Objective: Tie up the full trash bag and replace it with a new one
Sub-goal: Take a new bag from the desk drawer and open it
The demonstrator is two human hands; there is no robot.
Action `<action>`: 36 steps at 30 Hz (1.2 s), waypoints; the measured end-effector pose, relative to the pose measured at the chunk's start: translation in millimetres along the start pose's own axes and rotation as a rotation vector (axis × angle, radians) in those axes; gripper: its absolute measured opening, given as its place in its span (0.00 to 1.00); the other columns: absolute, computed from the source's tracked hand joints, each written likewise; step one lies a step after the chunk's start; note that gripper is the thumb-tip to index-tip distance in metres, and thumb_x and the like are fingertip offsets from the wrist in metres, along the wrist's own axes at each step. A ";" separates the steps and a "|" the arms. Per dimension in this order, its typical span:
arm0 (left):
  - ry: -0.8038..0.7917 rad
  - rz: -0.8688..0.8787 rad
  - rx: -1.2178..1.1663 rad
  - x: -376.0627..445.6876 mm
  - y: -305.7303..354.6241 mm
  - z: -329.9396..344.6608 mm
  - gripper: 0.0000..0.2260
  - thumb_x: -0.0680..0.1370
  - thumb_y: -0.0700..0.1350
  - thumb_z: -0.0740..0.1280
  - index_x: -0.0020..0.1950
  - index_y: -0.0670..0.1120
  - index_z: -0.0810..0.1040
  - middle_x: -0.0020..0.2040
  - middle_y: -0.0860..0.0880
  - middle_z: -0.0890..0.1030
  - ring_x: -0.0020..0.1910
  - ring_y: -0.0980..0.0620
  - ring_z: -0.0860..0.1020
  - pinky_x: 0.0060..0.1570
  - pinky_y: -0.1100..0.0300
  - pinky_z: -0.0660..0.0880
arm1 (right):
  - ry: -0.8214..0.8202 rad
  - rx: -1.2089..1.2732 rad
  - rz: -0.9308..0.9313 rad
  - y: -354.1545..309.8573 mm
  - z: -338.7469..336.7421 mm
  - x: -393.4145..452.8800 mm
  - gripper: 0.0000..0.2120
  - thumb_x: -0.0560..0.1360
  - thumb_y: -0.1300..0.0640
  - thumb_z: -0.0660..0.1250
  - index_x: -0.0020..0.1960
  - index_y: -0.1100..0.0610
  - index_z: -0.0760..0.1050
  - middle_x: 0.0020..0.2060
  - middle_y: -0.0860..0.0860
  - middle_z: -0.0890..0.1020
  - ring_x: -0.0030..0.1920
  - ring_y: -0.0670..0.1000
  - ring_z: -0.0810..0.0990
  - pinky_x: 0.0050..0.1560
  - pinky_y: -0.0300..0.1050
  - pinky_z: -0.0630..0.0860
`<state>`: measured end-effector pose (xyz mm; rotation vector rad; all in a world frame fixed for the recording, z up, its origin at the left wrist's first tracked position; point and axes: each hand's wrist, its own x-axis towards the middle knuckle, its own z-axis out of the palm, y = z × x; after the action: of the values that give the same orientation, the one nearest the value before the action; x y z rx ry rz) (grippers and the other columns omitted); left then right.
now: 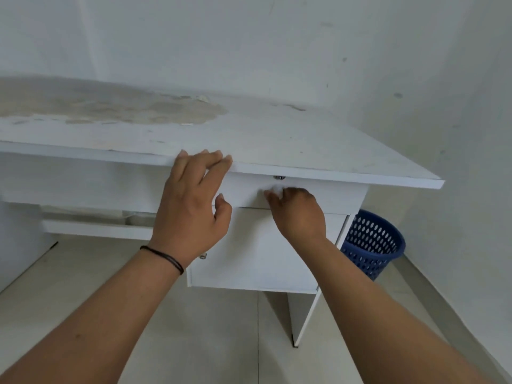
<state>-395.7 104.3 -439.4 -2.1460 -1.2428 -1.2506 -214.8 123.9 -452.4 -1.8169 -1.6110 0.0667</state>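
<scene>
A blue perforated plastic trash bin (pixel 372 245) stands on the floor to the right of a white desk (pixel 277 139), partly hidden behind the desk's side panel; I see no bag in it. My left hand (pixel 194 206) rests with spread fingers on the desk's front edge, holding nothing. My right hand (pixel 296 212) is closed on a small white knob (pixel 275 187) on the top drawer front (pixel 332 198), just under a metal lock. The drawer looks closed or barely pulled out.
A second, larger drawer (pixel 255 259) with its own lock sits below the top one. A pull-out shelf (pixel 97 228) runs under the desk's left part. The desktop has a worn, peeled patch at the left. White walls close in behind and to the right; pale floor tiles lie below.
</scene>
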 end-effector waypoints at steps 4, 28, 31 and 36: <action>-0.034 -0.011 -0.012 0.0 -0.3 -4.4 0.25 0.68 0.42 0.60 0.65 0.41 0.73 0.61 0.43 0.75 0.63 0.40 0.72 0.73 0.60 0.48 | -0.045 -0.104 0.021 -10.6 -4.6 2.4 0.17 0.79 0.48 0.55 0.40 0.58 0.73 0.39 0.53 0.75 0.43 0.57 0.77 0.41 0.43 0.70; -0.133 0.013 -0.127 -24.8 35.0 -27.3 0.14 0.75 0.53 0.61 0.55 0.51 0.80 0.42 0.55 0.77 0.43 0.56 0.73 0.50 0.60 0.63 | 0.153 -0.159 -0.173 4.0 -30.9 -115.9 0.18 0.76 0.44 0.60 0.29 0.48 0.62 0.26 0.44 0.65 0.26 0.46 0.64 0.32 0.42 0.64; -0.127 0.006 -0.153 -31.8 35.9 -27.4 0.13 0.75 0.54 0.60 0.53 0.52 0.81 0.41 0.57 0.76 0.42 0.57 0.73 0.48 0.60 0.63 | 0.365 -0.076 -0.193 16.8 -42.9 -123.9 0.16 0.71 0.37 0.62 0.33 0.45 0.65 0.30 0.41 0.67 0.30 0.44 0.68 0.31 0.40 0.68; -0.118 -0.011 -0.159 -40.3 39.5 -31.5 0.13 0.75 0.53 0.60 0.52 0.52 0.82 0.42 0.58 0.76 0.44 0.60 0.71 0.49 0.61 0.61 | 0.583 0.171 0.100 55.4 -82.5 -118.1 0.30 0.66 0.44 0.74 0.63 0.54 0.69 0.62 0.55 0.69 0.65 0.54 0.66 0.64 0.46 0.64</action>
<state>-388.0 41.2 -451.3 -2.3593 -1.2406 -1.2822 -155.4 -17.9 -465.9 -1.5893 -1.0699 -0.2521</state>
